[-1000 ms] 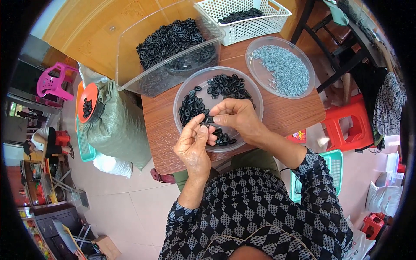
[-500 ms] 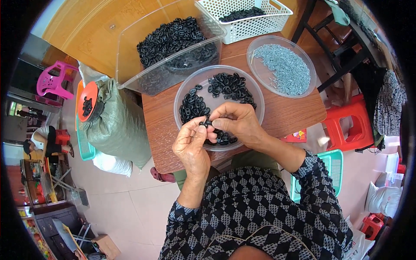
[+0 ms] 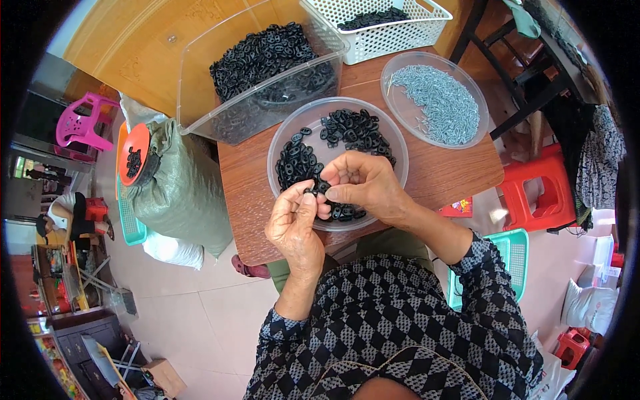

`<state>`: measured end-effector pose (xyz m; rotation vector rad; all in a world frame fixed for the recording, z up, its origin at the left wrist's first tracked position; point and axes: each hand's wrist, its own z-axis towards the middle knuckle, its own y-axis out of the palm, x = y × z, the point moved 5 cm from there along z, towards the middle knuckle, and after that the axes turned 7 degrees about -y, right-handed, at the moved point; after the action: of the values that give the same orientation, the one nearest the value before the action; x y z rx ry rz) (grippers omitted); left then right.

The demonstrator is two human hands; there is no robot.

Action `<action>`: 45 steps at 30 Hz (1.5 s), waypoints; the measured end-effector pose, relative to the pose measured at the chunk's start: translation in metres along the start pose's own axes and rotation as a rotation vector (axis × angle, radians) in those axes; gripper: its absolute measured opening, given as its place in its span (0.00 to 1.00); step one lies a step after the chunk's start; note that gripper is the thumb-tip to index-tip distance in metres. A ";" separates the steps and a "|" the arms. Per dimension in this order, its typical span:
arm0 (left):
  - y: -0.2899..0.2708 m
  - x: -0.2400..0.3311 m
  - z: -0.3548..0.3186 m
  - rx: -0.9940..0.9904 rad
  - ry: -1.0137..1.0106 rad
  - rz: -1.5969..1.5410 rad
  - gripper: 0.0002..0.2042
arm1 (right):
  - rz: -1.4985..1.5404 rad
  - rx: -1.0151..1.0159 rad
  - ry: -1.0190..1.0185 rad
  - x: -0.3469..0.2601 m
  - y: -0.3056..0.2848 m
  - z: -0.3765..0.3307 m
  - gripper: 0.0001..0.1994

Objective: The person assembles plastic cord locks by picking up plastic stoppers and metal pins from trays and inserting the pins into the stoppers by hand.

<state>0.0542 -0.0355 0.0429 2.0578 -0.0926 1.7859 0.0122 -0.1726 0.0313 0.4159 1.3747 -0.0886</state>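
Observation:
Over the near side of a clear round tub (image 3: pixel 316 141), my two hands meet at a small black plastic piece (image 3: pixel 311 191). My left hand (image 3: pixel 297 233), palm turned up, pinches it between thumb and fingertips. From the other side, my right hand (image 3: pixel 373 190) has its thumb and forefinger closed at the same piece; its fingertips partly cover it. In the tub lie heaps of black oval pieces (image 3: pixel 357 130) with holes. Many small silvery metal pins or screws (image 3: pixel 447 103) fill a shallow round dish at the right; their exact kind is too small to tell.
Behind the tub, a clear bin (image 3: pixel 200 123) and a white basket (image 3: pixel 393 43) hold more black pieces on the brown table (image 3: pixel 250 233). A green sack (image 3: pixel 180 190) carrying an orange dish (image 3: pixel 135 150) stands left. At right are a red stool (image 3: pixel 540 193) and a turquoise basket (image 3: pixel 517 267).
My right hand has shifted very slightly at the black piece, its fingers a little more curled. My left hand keeps its pinch almost unmoved.

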 end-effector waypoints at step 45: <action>-0.003 -0.011 0.008 -0.027 -0.117 -0.074 0.06 | 0.085 0.122 0.112 0.006 -0.003 -0.011 0.07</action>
<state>0.0607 -0.0378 0.0312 2.1179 -0.0723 1.6116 0.0026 -0.1710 0.0237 0.5876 1.4644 -0.0804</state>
